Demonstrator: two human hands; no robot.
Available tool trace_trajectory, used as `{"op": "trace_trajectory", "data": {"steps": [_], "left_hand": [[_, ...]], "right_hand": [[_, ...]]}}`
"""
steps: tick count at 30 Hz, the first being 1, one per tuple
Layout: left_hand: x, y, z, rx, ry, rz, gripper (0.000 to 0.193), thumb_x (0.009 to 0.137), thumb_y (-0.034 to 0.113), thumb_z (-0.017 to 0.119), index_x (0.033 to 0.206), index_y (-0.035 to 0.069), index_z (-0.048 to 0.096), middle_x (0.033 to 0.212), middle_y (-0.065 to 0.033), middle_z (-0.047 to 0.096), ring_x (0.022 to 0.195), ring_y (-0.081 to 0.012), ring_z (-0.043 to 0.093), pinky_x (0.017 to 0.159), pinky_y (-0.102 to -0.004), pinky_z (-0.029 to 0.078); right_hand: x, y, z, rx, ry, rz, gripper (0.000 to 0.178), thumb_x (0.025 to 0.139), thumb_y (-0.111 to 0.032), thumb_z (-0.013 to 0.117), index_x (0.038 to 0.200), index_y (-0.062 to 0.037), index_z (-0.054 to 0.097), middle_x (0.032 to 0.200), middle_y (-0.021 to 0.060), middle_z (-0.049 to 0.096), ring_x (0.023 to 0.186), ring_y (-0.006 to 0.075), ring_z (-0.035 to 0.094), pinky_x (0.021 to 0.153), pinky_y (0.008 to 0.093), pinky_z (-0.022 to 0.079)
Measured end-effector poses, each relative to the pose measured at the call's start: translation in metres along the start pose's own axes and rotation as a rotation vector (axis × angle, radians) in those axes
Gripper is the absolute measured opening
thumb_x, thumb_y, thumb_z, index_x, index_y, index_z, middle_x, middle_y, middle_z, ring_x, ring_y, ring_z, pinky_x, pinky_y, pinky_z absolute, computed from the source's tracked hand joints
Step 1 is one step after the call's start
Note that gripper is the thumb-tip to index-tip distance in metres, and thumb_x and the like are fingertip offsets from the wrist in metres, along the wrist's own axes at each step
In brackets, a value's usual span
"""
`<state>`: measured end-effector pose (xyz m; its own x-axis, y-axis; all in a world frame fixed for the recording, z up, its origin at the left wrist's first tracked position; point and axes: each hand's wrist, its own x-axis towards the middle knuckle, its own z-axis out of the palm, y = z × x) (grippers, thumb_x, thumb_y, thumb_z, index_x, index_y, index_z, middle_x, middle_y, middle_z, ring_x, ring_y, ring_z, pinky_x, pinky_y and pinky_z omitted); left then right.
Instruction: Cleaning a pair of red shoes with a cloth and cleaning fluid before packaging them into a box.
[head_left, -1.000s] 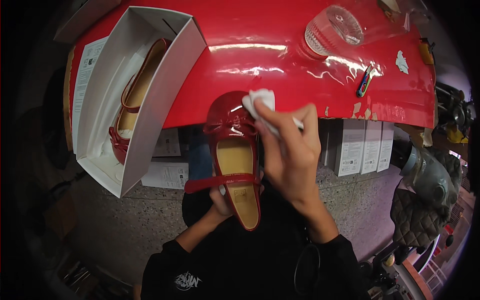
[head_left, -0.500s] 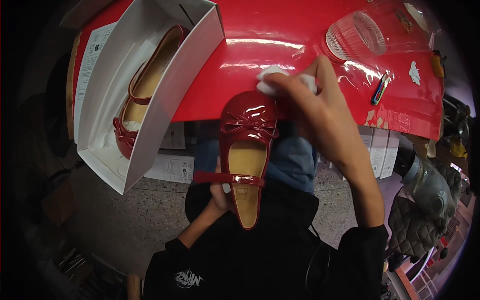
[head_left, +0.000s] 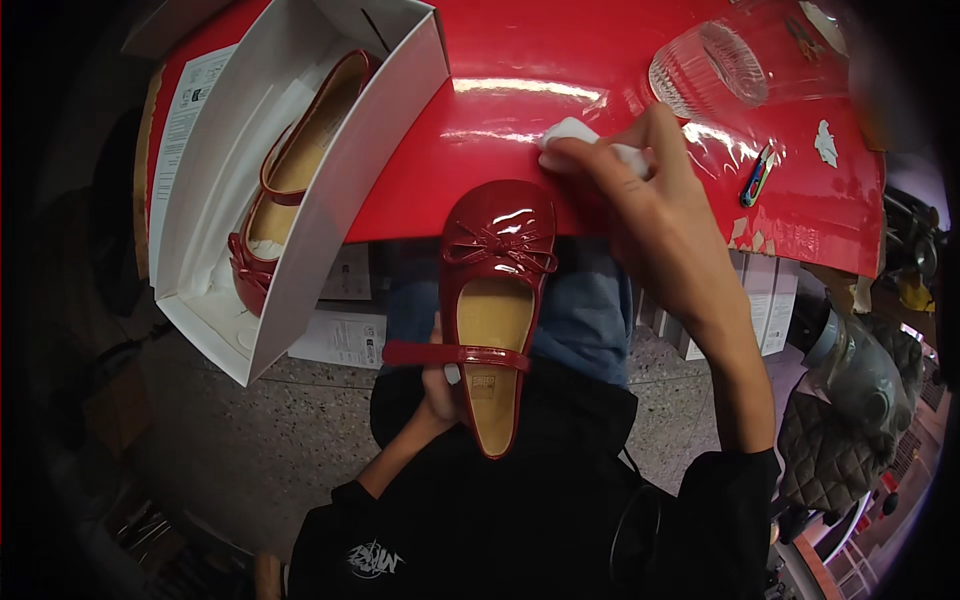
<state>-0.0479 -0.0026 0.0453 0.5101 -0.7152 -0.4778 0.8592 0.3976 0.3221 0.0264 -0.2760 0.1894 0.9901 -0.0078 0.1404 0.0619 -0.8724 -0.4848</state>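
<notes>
So the left hand (head_left: 437, 385) grips a glossy red strap shoe (head_left: 492, 300) from underneath, holding it over the lap (bow at the toe, tan insole). Further out, the right hand (head_left: 640, 205) pinches a white cloth (head_left: 575, 140) against the red table (head_left: 520, 60). Its twin shoe (head_left: 290, 190) sits in the white shoebox (head_left: 340, 215).

left hand (head_left: 437, 385): mostly hiding under the red shoe (head_left: 492, 300); only fingers and wrist are showing beside its strap.
white cloth (head_left: 572, 135): partly lying under the right hand (head_left: 640, 195), so its full shape is staying unclear.
second shoe (head_left: 290, 175): sitting left of the red shoe, its far side disappearing behind the wall of the white box (head_left: 330, 215).
small object (head_left: 756, 180): lying right of the red shoe, too small to identify.
clear lid (head_left: 715, 70): running off the top edge.
</notes>
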Motion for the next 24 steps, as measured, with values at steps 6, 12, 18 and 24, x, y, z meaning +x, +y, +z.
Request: {"op": "trace_trajectory", "data": {"steps": [6,12,18,24], "left_hand": [[-0.003,0.019,0.026,0.351,-0.107,0.125,0.080,0.107,0.063,0.018,0.144,-0.001,0.048,0.128,-0.0175,0.064,0.114,-0.0254,0.068,0.098,-0.0392,0.057],[-0.006,0.010,0.039,0.145,0.156,-0.053,0.087,0.100,0.072,0.021,0.144,0.000,0.046,0.118,-0.0210,0.063,0.088,-0.0297,0.070,0.064,-0.0392,0.063],[-0.011,0.008,0.019,-0.076,-0.106,0.038,0.077,0.110,0.058,0.015,0.144,-0.003,0.046,0.129,-0.0196,0.064,0.110,-0.0271,0.069,0.091,-0.0390,0.060],[-0.004,0.024,0.058,-0.286,-0.318,0.022,0.067,0.109,0.055,0.031,0.140,-0.002,0.047,0.099,-0.0163,0.059,0.072,-0.0299,0.064,0.056,-0.0414,0.059]], "right_hand": [[-0.053,-0.045,0.002,0.207,-0.073,-0.127,0.067,0.072,0.012,0.075,0.132,-0.0173,0.070,0.099,0.0112,0.052,0.088,0.0240,0.057,0.072,0.0362,0.054],[-0.073,-0.029,-0.011,0.145,0.072,0.086,0.048,0.079,0.010,0.078,0.120,-0.0158,0.075,0.097,0.0098,0.055,0.084,0.0228,0.057,0.069,0.0322,0.051],[-0.057,-0.038,0.017,0.217,0.132,-0.021,0.054,0.078,0.012,0.072,0.127,-0.0126,0.071,0.096,0.0121,0.051,0.084,0.0254,0.057,0.072,0.0351,0.051],[-0.082,-0.033,-0.013,0.229,0.188,0.134,0.036,0.085,0.012,0.070,0.118,-0.0036,0.072,0.096,0.0131,0.056,0.083,0.0253,0.063,0.073,0.0353,0.055]]}}
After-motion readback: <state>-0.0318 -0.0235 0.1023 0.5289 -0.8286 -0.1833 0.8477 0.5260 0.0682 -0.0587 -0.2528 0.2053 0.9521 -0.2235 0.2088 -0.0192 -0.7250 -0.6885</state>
